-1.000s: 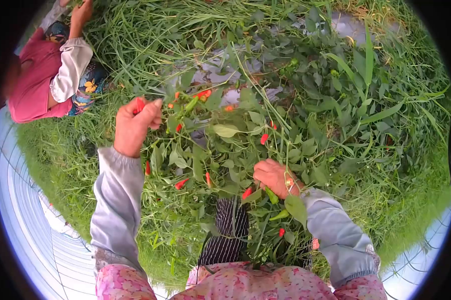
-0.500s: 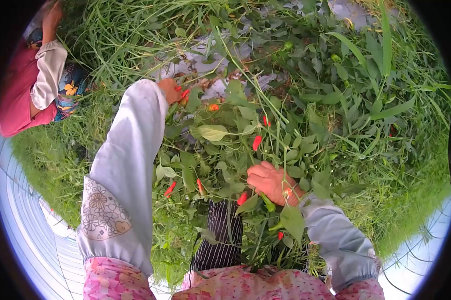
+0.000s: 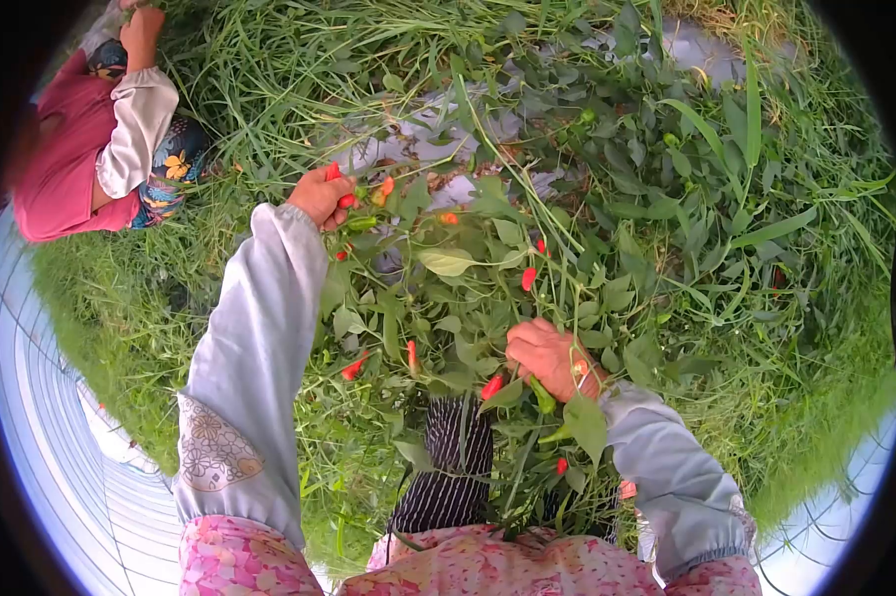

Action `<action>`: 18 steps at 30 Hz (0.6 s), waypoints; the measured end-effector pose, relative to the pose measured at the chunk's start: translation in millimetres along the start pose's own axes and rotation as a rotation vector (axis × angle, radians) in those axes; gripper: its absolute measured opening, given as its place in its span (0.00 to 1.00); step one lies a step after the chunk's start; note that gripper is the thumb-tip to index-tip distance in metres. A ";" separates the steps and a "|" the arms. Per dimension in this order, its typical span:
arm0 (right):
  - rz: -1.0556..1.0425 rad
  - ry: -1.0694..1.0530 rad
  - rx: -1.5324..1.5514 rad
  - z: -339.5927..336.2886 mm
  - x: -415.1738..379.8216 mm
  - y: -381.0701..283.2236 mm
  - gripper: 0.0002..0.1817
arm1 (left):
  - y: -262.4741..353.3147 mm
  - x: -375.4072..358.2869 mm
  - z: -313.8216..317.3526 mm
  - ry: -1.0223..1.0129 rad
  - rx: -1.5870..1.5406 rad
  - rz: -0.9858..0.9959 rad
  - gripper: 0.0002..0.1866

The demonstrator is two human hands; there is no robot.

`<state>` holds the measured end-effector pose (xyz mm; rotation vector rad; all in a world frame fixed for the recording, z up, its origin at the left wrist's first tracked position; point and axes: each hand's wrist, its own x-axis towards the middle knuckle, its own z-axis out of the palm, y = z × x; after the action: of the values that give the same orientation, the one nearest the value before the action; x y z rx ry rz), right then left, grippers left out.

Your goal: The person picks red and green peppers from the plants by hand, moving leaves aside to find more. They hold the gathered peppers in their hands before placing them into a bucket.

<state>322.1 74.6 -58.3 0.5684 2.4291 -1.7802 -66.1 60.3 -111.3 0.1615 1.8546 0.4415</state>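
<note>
- The chili plant (image 3: 487, 288) fills the middle of the scene, leafy, with tall grass (image 3: 765, 328) to its right and far side.
- 1 other person (image 3: 80, 159) crouches at the far left.
- The left hand (image 3: 319, 196), arm stretched far, is closed around red chilies (image 3: 341, 187) at the plant's far-left edge.
- The right hand (image 3: 547, 356), nearer, grips stems in the foliage; a red chili (image 3: 491, 386) hangs just left of it.

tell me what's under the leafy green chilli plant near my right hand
Under the leafy green chilli plant, a black striped cloth shows below the right hand. Leaves cover its upper part and whatever the hand grips.
</note>
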 end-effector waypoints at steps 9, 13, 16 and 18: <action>0.012 -0.002 -0.066 5.6 0.8 -6.0 0.15 | 69.0 -47.2 -73.3 0.238 -0.113 0.223 0.12; -0.025 0.005 -0.035 1.8 2.6 -5.6 0.14 | 26.8 -41.4 -18.0 -0.134 0.313 0.373 0.11; 0.007 -0.040 -0.018 -4.1 2.7 -5.5 0.16 | 16.5 -40.4 11.0 0.092 0.902 0.442 0.06; 0.031 -0.074 0.002 -7.2 2.4 -5.4 0.16 | 5.9 -40.5 14.8 -0.044 0.688 0.347 0.05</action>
<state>319.2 80.5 -51.7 0.5279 2.3571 -1.7599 -39.7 55.8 -77.0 0.9578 1.8732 0.0113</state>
